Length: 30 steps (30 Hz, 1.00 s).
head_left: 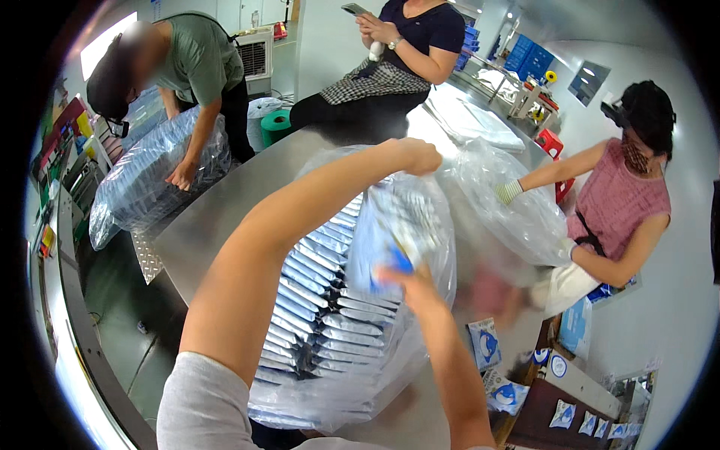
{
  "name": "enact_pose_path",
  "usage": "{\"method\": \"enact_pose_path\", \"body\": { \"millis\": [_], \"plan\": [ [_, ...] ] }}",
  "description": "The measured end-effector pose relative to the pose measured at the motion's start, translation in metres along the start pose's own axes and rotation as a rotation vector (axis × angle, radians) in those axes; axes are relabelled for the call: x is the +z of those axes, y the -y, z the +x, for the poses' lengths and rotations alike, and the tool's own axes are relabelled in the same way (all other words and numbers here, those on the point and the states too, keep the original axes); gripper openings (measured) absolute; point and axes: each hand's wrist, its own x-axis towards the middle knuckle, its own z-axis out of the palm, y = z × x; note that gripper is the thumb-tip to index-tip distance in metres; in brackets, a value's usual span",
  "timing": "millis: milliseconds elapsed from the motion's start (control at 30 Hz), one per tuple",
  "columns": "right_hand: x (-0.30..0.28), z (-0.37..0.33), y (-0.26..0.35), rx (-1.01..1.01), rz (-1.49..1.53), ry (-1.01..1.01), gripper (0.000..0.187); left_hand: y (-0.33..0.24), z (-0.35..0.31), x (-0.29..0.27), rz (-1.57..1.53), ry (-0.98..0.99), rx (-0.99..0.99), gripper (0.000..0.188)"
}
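Metal table [201, 241], pale wall [321, 82]; right fingers [391, 277] holding blue packet [367, 251]; left fingers [430, 160], cannot tell.

Motion blur smears the right hand [411, 283] and the blue-and-white packet [369, 251] near it; I cannot see the fingertips of the left hand [421, 157]. On the far side, the upper edge cuts off a person [425, 36].

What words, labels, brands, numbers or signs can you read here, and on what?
None readable enough to quote.
Light-blue plastic packet by the right hand: blurred.
Square blue-and-white plastic packet at lower right: too small.
Round blue-and-white emblem on white panel: too small.
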Motion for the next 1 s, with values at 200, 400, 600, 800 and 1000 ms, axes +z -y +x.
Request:
{"method": "enact_pose_path", "body": {
  "millis": [200,400,600,800,1000],
  "plan": [
    [-0.08,0.106,0.015,-0.348,-1.439,-0.317,0.085,-0.035,-0.003,-0.023,0.031,-0.249,0.107,0.013],
    [-0.08,0.158,-0.046,-0.041,-1.899,-0.047,0.095,-0.024,-0.039,-0.032,-0.127,-0.385,0.036,0.028],
    [-0.061,0.136,-0.057,0.089,-1.775,-0.066,0.103,-0.064,-0.282,-0.078,-0.36,-0.69,0.073,0.024],
    [-0.065,0.114,-0.067,-0.118,-1.853,-0.175,0.089,-0.196,-0.503,0.07,-1.12,-1.015,-1.257,0.055],
    [0.0,-0.056,-0.009,-0.612,-1.203,-0.043,0.056,-0.392,-0.49,0.141,-1.627,-1.365,-1.563,0.067]
  ]
}}
